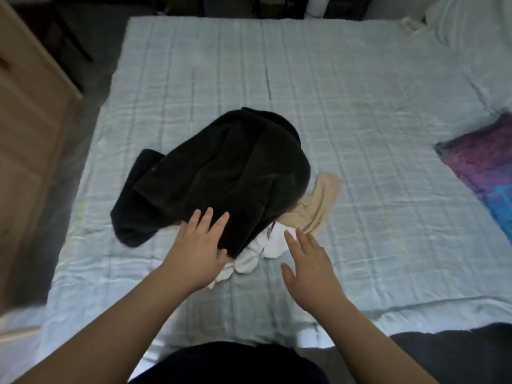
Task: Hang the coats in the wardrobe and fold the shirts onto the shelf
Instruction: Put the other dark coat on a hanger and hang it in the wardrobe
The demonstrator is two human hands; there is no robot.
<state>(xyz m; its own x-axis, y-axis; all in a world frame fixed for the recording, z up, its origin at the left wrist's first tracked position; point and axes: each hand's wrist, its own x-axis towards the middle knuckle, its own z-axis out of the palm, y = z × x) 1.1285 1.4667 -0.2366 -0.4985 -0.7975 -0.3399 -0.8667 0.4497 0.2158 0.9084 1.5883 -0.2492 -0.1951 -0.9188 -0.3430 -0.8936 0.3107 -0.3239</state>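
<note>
Frame centre, on bed (360, 106): left hand (196, 245) flat on black coat (221, 167), fingers spread; right hand (310, 259) spread, empty, nr white shirt (266, 245). Lift coat w/ both hands by collar.

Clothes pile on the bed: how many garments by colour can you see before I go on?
Dark: 1, the dark coat on top of the pile
Beige: 1, the beige garment sticking out at the right
White: 1, the white garment at the near edge, partly under the coat
Total: 3 visible; more may lie hidden underneath.
</note>
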